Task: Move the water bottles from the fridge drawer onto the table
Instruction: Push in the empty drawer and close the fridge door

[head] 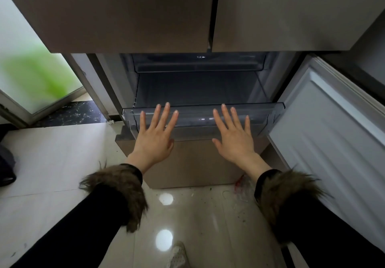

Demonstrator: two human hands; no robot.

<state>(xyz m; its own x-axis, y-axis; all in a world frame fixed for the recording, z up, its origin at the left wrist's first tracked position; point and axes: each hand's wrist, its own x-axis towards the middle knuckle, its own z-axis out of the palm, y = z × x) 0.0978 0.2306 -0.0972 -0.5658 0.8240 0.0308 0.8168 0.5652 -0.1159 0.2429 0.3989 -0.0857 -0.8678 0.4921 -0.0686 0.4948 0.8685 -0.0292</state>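
- Both hands are reaching toward the clear fridge drawer (203,120), which is standing pulled out from the open lower compartment; the door (333,126) on the right is swung wide.
- The left hand (155,134) is spreading flat with fingers straight, its fingertips lying over the drawer's front edge; its grip is released and carrying nothing.
- The right hand (234,136) is doing likewise, palm down and fingers fanned over the drawer front; its grip is also released, with nothing in it.
- No water bottles are showing anywhere in the view; what is visible of the drawer's inside is looking bare, though the part behind the front wall and hands is hidden, so whether any are lying low in it cannot be told.
- The surface meant to receive the bottles is not appearing in the view either; only the glossy floor (187,215) below and a pale area at the left are showing.
- Judging by this, the task is either sitting at its very start or nearing its end with the drawer emptied and waiting to be pushed shut; the pictures are not settling which.
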